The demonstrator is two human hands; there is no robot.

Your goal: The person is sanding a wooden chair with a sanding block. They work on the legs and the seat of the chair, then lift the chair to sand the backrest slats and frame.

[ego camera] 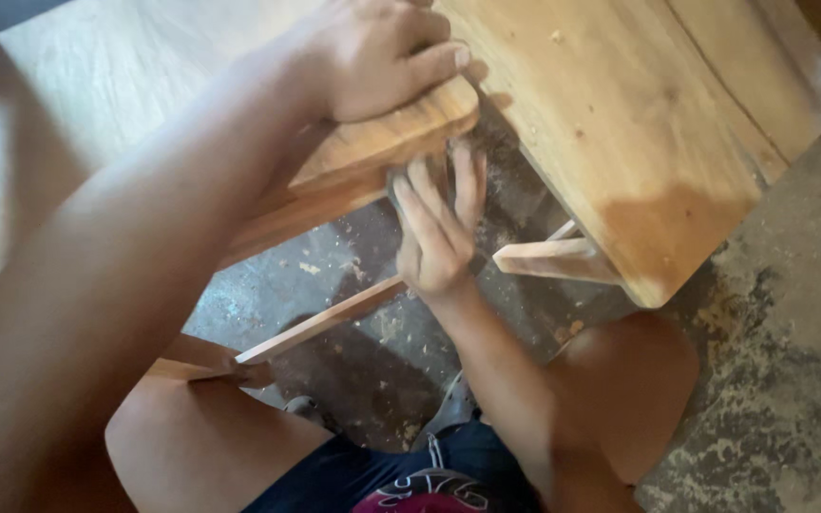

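The left hand [372, 57] is clamped over the rounded corner of a wooden board [382, 142], fingers curled across its top edge. Just beneath, the right hand [439, 228] is pressed flat against the board's underside edge, fingers spread and straight; a dark scrap seems to be pinned under them, though what it is cannot be told. A larger wooden plank [620, 123] is seen to the right, and a thin wooden rail [320, 323] is stretched below, over the dusty concrete floor [781, 332].
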